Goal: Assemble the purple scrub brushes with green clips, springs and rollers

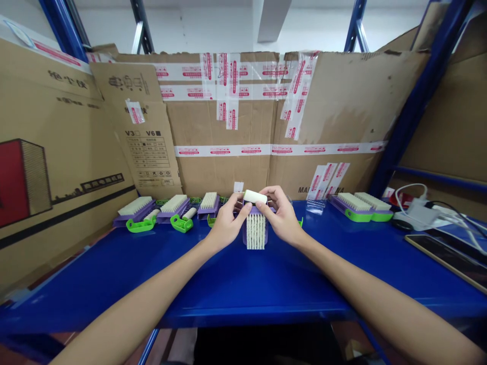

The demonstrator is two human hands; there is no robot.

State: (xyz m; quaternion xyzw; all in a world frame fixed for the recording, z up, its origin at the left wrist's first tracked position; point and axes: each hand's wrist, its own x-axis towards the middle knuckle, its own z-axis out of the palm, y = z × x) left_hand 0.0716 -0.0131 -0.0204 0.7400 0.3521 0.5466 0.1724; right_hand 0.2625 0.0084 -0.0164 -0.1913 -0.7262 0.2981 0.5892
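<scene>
Both hands meet over the middle of the blue shelf (236,284). My left hand (227,223) and my right hand (279,215) hold a purple brush (255,230) upright, its cream bristles facing me. The fingers of both hands pinch a small white block (254,196) against the top of the brush. Both hands are closed around these parts.
Purple brushes with green handles (141,223) lie in a row at the back left, beside two finished green-based brushes (359,207) at the back right. Taped cardboard boxes (266,126) wall the back and left. A phone (447,256), a charger and cables (418,210) lie at the right.
</scene>
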